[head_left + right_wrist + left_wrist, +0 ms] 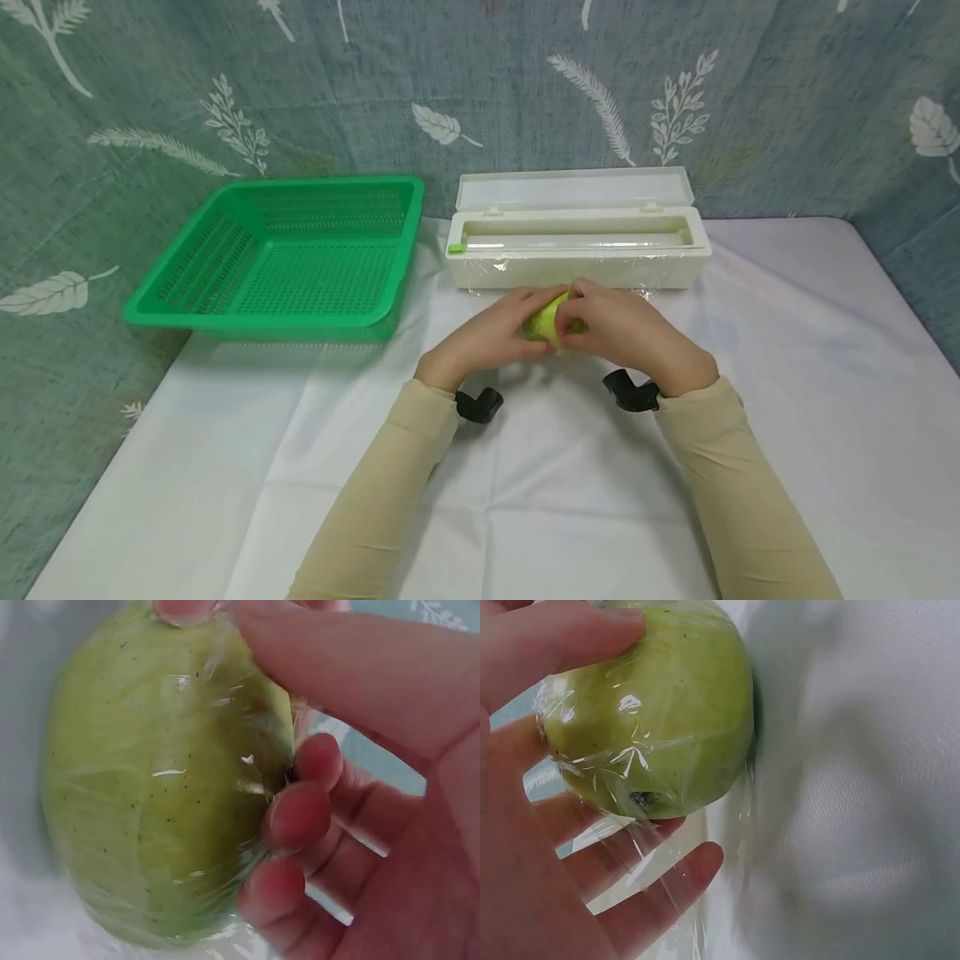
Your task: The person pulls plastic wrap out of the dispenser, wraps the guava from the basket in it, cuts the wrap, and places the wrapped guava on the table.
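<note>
- A smooth, rounded yellow-green fruit (544, 320) is between my two hands, near the front of the long box and over the white cloth.
- Clear, shiny plastic film (634, 757) covers the fruit, creased and glinting; in the left wrist view a loose stretch of it trails across my fingers, near a small dark mark (643, 799) on the fruit.
- My left hand (498, 332), at the fruit's nine o'clock, grips it: the thumb lies over the film, while the outer fingers spread apart.
- My right hand (628, 323), at three o'clock, has its fingers curled and their tips gathered on the wrapped fruit; I cannot tell how much loose film they pinch.
- At twelve o'clock stands a long, cream-white rectangular box (540, 273), its lid (573, 190) raised, a small bright green piece (456, 248) at its left end and clear film glinting down its front.
- Between nine and ten o'clock sits a green, perforated plastic basket (255, 320).
- My beige sleeves (367, 508) run off toward seven and five o'clock, with a black curved piece (480, 406) by each wrist.
- Underneath lies a creased white cloth (555, 517); beyond it hangs a grey-green leaf-patterned fabric (487, 83).
</note>
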A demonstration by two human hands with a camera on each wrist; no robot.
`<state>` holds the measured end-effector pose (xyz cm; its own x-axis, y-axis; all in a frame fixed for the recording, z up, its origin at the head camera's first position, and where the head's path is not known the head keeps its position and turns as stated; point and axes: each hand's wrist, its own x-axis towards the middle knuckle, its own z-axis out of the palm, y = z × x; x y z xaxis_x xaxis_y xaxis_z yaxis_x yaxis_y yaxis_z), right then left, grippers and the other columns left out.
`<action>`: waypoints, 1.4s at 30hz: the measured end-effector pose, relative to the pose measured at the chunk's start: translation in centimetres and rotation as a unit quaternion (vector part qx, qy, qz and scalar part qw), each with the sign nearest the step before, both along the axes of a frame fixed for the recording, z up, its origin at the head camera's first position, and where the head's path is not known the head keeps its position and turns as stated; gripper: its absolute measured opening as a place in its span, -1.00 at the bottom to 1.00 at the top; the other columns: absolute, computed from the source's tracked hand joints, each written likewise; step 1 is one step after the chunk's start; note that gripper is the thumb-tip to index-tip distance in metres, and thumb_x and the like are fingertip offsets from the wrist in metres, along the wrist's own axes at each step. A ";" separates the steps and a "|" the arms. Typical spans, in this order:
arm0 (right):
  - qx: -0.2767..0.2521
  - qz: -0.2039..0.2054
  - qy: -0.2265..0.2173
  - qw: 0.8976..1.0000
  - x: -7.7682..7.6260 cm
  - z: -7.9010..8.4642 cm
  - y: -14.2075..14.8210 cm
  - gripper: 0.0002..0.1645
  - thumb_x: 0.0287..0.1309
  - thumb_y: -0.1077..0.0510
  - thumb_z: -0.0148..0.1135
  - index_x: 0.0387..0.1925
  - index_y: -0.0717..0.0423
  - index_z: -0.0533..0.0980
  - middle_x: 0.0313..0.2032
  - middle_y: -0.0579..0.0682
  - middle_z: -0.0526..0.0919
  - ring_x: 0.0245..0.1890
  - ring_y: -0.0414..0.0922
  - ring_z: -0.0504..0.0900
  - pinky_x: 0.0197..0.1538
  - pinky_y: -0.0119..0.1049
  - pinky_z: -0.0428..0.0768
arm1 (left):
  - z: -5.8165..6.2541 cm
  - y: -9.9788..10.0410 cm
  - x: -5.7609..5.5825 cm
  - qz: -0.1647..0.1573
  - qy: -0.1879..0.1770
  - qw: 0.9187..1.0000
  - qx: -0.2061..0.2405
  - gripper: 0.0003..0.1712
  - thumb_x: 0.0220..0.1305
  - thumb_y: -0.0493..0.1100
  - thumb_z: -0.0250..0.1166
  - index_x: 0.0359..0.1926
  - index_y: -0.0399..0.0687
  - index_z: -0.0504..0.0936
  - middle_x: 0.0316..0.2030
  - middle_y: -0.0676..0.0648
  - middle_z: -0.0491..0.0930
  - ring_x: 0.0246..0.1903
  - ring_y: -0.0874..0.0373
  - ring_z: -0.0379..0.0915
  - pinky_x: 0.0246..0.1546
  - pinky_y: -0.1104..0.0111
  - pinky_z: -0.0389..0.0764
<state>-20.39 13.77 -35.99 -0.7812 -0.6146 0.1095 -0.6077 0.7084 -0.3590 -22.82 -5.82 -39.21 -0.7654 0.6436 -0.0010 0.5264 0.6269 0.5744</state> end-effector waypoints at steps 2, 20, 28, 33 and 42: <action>-0.021 0.001 -0.011 1.000 -0.3 -0.1 0.1 -0.92 -0.03 0.06 0.30 -0.48 -0.15 0.52 -0.42 -0.17 0.36 -0.53 -0.22 0.38 -0.43 -0.36 0.37 | 0.0 0.1 0.0 -0.005 -0.006 1.000 0.007 -0.16 0.04 -0.03 0.28 0.32 0.30 0.09 0.16 0.03 0.20 0.00 0.25 0.17 -0.08 0.41 0.33; -0.199 -0.059 0.037 0.978 -1.9 -1.9 1.1 -0.88 0.02 0.09 0.26 -0.43 0.03 0.49 -0.39 -0.13 0.46 -0.47 -0.18 0.38 -0.41 -0.30 0.38 | 0.0 0.2 -0.6 -0.062 -0.024 0.994 0.082 -0.19 0.05 -0.17 0.29 0.30 0.19 0.12 0.17 0.10 0.18 0.05 0.28 0.16 0.05 0.43 0.26; -0.200 -0.082 0.066 0.974 -1.9 -2.1 0.7 -0.87 0.02 0.09 0.26 -0.43 0.04 0.50 -0.38 -0.10 0.45 -0.48 -0.18 0.37 -0.42 -0.31 0.38 | 0.2 0.1 -0.8 -0.078 -0.022 0.993 0.091 -0.21 0.03 -0.19 0.32 0.28 0.02 0.17 0.16 0.02 0.20 0.06 0.22 0.16 0.06 0.37 0.26; -0.192 -0.093 0.069 0.974 -1.8 -2.2 0.7 -0.87 0.02 0.10 0.26 -0.43 0.06 0.51 -0.40 -0.09 0.45 -0.47 -0.17 0.37 -0.41 -0.31 0.37 | 0.0 0.2 -0.8 -0.079 -0.025 0.993 0.088 -0.22 0.02 -0.17 0.34 0.27 0.07 0.20 0.17 0.05 0.20 0.08 0.25 0.15 0.07 0.38 0.25; -0.192 -0.136 0.001 0.972 -2.0 -2.1 0.5 -0.86 0.02 0.07 0.26 -0.43 0.04 0.52 -0.43 -0.08 0.47 -0.40 -0.14 0.39 -0.34 -0.27 0.38 | -0.4 1.1 -0.3 -0.056 -0.026 0.994 0.095 -0.34 0.12 -0.11 0.22 0.22 0.01 0.16 0.12 0.03 0.21 -0.01 0.21 0.19 -0.02 0.38 0.30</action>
<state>-22.40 14.28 -38.07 -0.9088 -0.2981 0.2918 -0.4171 0.6572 -0.6278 -23.12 -4.72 -39.64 -0.6907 0.7174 0.0906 0.5532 0.4434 0.7052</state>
